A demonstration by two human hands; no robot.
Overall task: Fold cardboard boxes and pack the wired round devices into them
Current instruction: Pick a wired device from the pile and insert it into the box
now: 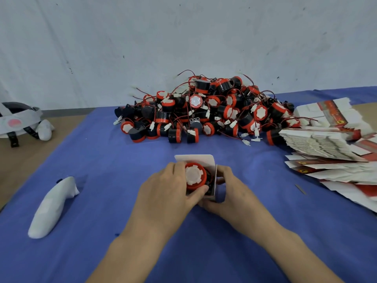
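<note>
Evidently mid-packing: left grip [167, 193] clasps the red round device [194, 176], half inside the small cardboard box [214, 188] the right grip [234, 190] clutches, six o'clock on the bench [122, 201]. Next, I'd say: seat it, tuck the flap [194, 158].

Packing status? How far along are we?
Done: one box is folded up; no packed boxes in view. In hand: the left hand seats a red round device in it while the right hand holds the box. Left: top flap unclosed, plus the pile of devices and the stack of flat boxes.
</note>
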